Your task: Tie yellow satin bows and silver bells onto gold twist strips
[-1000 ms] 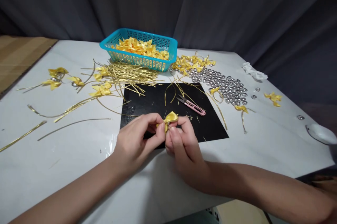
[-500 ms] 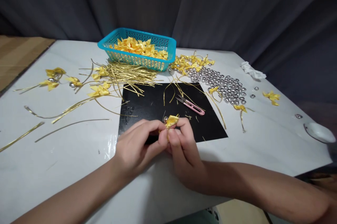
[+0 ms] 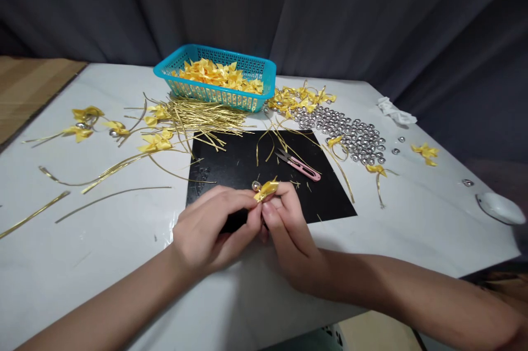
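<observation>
While both hands meet over the near edge of the black mat, here's the yellow bow, right up at the fingertips! The left hand pinches it low on its left side, thumb against forefinger. The right hand pinches too, thumb tip tucked under the bow and forefinger curled round behind its right end; the two thumbs all but touch. And look, a shiny silver bead peeks out just left of the bow, above the left forefinger. What the lower fingers grip, I cannot tell.

On the mat, ahead of the hands, lie pink-handled snips, blades pointing to the far left, with gold scraps sprinkled around them. Over at the mat's far left corner, a thick sheaf of gold ties spills across the edge. Right behind it, towards the table's far edge, stands a blue basket, loaded with yellow bows!

Swing right: a heap of silver beads spreads past the mat's far right corner, and a tangle of tied bows sits beside the basket's right end. Along the table's right edge, there's crumpled white material towards the far corner, and a smooth white object nearer the front. Out left, more loose bows trail their gold ties.
</observation>
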Tool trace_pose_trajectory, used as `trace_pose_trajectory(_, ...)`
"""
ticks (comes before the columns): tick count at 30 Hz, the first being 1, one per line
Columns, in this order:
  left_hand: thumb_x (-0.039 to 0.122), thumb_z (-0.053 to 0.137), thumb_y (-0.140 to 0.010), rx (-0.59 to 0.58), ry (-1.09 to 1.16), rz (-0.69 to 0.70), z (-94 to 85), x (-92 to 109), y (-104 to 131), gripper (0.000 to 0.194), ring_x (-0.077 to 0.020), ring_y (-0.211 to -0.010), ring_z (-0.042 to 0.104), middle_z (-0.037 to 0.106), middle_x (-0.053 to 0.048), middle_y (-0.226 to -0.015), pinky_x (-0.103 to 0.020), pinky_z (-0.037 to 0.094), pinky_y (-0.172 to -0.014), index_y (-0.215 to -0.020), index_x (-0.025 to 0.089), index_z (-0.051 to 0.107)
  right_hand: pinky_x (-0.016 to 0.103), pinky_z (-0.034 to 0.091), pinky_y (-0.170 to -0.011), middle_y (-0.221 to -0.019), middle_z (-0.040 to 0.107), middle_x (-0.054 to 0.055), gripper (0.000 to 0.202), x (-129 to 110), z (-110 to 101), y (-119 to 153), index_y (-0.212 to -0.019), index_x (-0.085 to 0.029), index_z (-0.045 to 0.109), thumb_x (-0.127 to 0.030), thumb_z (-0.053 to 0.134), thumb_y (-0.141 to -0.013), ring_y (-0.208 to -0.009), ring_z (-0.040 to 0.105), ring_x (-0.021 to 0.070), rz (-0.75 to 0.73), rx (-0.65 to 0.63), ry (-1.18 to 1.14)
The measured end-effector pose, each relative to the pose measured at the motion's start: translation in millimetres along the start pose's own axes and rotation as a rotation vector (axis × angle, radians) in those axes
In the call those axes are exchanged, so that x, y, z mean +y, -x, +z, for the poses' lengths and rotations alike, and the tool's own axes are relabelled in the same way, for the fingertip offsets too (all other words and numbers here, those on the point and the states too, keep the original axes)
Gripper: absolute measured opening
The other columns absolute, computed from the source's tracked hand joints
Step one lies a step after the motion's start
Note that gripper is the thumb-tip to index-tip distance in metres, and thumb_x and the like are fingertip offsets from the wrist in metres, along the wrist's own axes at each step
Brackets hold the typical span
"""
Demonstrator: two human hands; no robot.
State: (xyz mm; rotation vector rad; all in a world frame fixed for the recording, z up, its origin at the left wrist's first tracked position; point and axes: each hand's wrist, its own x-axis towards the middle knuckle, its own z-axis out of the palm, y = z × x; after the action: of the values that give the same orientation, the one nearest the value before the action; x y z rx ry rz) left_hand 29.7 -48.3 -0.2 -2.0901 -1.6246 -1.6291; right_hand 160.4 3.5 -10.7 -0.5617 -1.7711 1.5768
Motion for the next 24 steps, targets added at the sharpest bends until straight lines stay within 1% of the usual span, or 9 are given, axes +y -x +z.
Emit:
trace_pose_trajectory(6, 0.005, 0.063, -0.075, 0.007, 0.004, 0.014, -0.7, 1, 0, 0.022, -0.0136, -0.067, 0.068, 0.074, -0.002, -0.077, -0.025, 0.056, -0.063, -0.089, 0.021, 0.057, 0.024, 0.038, -0.056, -0.067, 0.042, -0.003, 0.010, 0, 0, 0, -0.098, -0.022, 0.039, -0.023, 0.028, -0.096, -0.058, 0.042, 0.0105, -0.004, -0.025, -0.003)
trace_pose_trajectory(8, 0.005, 0.062, -0.075, -0.011, -0.026, 0.035, -2.0, 1, -1, 0.021, -0.0140, -0.068, 0.068, 0.074, -0.003, -0.079, -0.025, 0.056, -0.065, -0.088, 0.021, 0.058, 0.024, 0.040, -0.058, -0.070, 0.045, -0.002, 0.010, 1, 0, -2, -0.098, -0.022, 0.039, -0.021, 0.029, -0.096, -0.061, 0.045, 0.0103, -0.010, -0.024, -0.003)
trace_pose_trajectory(11, 0.006, 0.061, -0.076, -0.028, -0.100, 0.084, -4.2, 0, -4, 0.017, -0.0148, -0.067, 0.069, 0.074, -0.004, -0.078, -0.026, 0.057, -0.065, -0.084, 0.021, 0.059, 0.027, 0.046, -0.071, -0.084, 0.054, 0.002, 0.010, 4, -1, -6, -0.099, -0.021, 0.042, -0.019, 0.034, -0.094, -0.076, 0.054, 0.0119, -0.024, -0.027, 0.009)
trace_pose_trajectory(13, 0.008, 0.060, -0.077, -0.002, -0.143, 0.074, -4.4, -1, -5, 0.016, -0.0152, -0.065, 0.069, 0.074, -0.002, -0.076, -0.027, 0.057, -0.062, -0.083, 0.023, 0.060, 0.031, 0.048, -0.079, -0.094, 0.057, 0.005, 0.010, 5, -3, -8, -0.099, -0.021, 0.045, -0.016, 0.040, -0.092, -0.087, 0.058, 0.0135, -0.038, -0.007, 0.040)
trace_pose_trajectory(16, 0.010, 0.060, -0.079, 0.056, -0.172, -0.003, -2.8, -5, -4, 0.014, -0.0149, -0.065, 0.068, 0.073, 0.000, -0.074, -0.027, 0.057, -0.063, -0.082, 0.024, 0.060, 0.035, 0.046, -0.086, -0.099, 0.058, 0.006, 0.015, 4, -8, -12, -0.098, -0.022, 0.049, -0.013, 0.050, -0.086, -0.096, 0.057, 0.0164, -0.160, 0.150, 0.211)
trace_pose_trajectory(18, 0.010, 0.061, -0.078, 0.075, -0.172, -0.018, -1.4, -7, -3, 0.013, -0.0141, -0.066, 0.068, 0.072, 0.001, -0.073, -0.026, 0.056, -0.063, -0.083, 0.022, 0.060, 0.038, 0.045, -0.087, -0.094, 0.059, 0.005, 0.016, 1, -13, -14, -0.094, -0.022, 0.053, -0.012, 0.055, -0.082, -0.095, 0.056, 0.0188, -0.309, 0.257, 0.391)
trace_pose_trajectory(19, 0.010, 0.061, -0.078, 0.070, -0.168, -0.010, -1.0, -7, -3, 0.013, -0.0136, -0.066, 0.068, 0.072, 0.000, -0.073, -0.025, 0.056, -0.064, -0.083, 0.021, 0.060, 0.039, 0.045, -0.085, -0.091, 0.059, 0.005, 0.016, -1, -15, -16, -0.091, -0.022, 0.055, -0.011, 0.057, -0.080, -0.092, 0.056, 0.0194, -0.374, 0.279, 0.470)
trace_pose_trajectory(21, 0.009, 0.061, -0.078, 0.046, -0.157, 0.020, -1.0, -7, -4, 0.012, -0.0130, -0.066, 0.067, 0.072, -0.001, -0.073, -0.024, 0.056, -0.064, -0.083, 0.020, 0.060, 0.039, 0.045, -0.081, -0.084, 0.061, 0.004, 0.015, -5, -18, -18, -0.087, -0.022, 0.058, -0.010, 0.059, -0.080, -0.085, 0.056, 0.0192, -0.453, 0.268, 0.569)
trace_pose_trajectory(24, 0.007, 0.060, -0.078, -0.003, -0.145, 0.051, -2.0, -5, -6, 0.012, -0.0132, -0.066, 0.068, 0.073, -0.003, -0.074, -0.023, 0.055, -0.065, -0.083, 0.018, 0.061, 0.035, 0.047, -0.074, -0.079, 0.063, 0.003, 0.012, -9, -19, -22, -0.084, -0.022, 0.060, -0.010, 0.060, -0.080, -0.078, 0.057, 0.0171, -0.473, 0.226, 0.590)
